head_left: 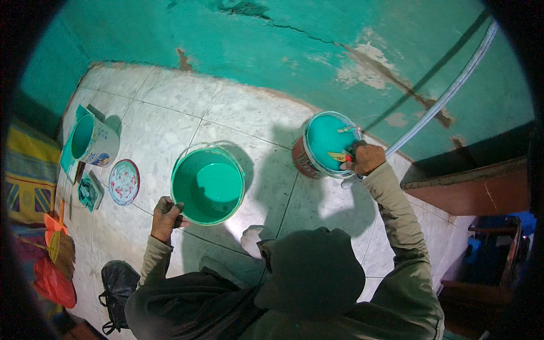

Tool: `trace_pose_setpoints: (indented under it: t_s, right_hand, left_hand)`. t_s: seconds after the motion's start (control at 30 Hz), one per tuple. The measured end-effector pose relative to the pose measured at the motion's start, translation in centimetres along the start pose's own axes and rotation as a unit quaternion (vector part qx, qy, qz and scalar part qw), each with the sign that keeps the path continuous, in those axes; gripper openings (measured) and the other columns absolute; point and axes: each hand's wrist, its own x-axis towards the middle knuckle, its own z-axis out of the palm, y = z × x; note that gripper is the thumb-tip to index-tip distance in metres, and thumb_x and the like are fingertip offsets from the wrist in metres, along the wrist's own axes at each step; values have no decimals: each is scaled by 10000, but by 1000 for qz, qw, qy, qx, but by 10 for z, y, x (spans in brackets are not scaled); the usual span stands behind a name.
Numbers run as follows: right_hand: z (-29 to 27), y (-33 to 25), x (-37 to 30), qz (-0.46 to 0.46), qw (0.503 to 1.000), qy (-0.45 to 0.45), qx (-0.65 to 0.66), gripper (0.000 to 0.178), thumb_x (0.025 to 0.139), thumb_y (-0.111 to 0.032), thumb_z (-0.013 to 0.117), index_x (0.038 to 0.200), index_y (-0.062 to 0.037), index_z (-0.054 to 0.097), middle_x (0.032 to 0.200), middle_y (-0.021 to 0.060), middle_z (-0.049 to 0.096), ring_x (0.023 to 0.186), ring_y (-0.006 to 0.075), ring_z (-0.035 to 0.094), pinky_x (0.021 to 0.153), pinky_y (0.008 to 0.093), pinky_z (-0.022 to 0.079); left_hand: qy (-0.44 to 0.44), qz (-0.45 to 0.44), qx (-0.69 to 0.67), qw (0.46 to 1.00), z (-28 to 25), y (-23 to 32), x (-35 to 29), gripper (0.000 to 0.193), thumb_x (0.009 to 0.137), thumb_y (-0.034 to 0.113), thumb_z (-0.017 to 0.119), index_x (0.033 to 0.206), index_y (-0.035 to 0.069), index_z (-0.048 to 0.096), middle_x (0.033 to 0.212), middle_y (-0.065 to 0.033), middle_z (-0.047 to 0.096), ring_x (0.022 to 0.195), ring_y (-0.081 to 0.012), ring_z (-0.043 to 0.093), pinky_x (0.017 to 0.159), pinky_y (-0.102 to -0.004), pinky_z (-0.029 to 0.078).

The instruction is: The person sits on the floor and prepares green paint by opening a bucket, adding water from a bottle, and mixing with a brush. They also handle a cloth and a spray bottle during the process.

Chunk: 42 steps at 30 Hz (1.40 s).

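My left hand (166,217) is closed on the near left rim of a green bucket (178,211), which has a shallow pool of green paint in its bottom. To the right stands a reddish paint pail (306,163), nearly full of green paint (327,136). My right hand (368,157) is closed at this pail's right rim, around what looks like a paintbrush with a yellow handle (339,156). The fingertips are partly hidden. Another small pinkish stick-like piece (348,130) shows at the pail's far right rim.
A white paint-stained bucket (103,148) stands at left, near a round stained lid (124,182) and a green-smeared tray (90,191). A black bag (119,283) and red plastic bag (52,282) lie lower left. A pale pole (447,93) leans right, along the cracked green wall (306,22).
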Motion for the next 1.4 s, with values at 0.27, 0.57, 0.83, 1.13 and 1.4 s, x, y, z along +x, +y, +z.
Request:
trace_pose_setpoints:
  t_s: [0.27,0.57,0.83,1.13,1.4]
  right_hand:
    - [20,40,10,-26,950,280,134,240,807,-212,653,929,-7,620,804,166,643,694,270,659,553,376,492]
    - [-32,56,-19,45,807,250,533,178,901,-165,537,954,2,572,821,86,636,653,139,633,468,245,477]
    - [-27,74,-26,49,767,265,582,176,919,-188,544,980,-24,538,814,72,623,636,123,604,503,241,447]
    - [-28,72,-30,61,749,256,608,153,918,-176,543,963,-30,545,806,68,620,636,119,592,506,240,448]
    - [-23,67,-23,60,757,266,593,171,914,-170,541,975,-11,540,807,74,622,634,119,599,502,237,448]
  left_hand:
    - [2,3,-21,1000,3,-1,1,250,843,154,641,942,60,432,806,-79,596,563,-148,617,481,-273,566]
    - [0,-2,-14,1000,3,0,0,252,842,169,646,946,45,452,792,-78,597,567,-139,615,491,-263,563]
    - [4,-1,-15,1000,4,1,-2,262,818,201,660,895,82,439,772,-44,553,541,-118,594,499,-283,582]
    - [-2,-2,-22,1000,0,-5,2,259,845,172,642,937,47,436,810,-82,596,565,-142,622,493,-272,570]
    - [-3,0,-24,1000,-2,-5,0,258,843,164,644,932,54,429,815,-78,595,563,-145,623,495,-272,570]
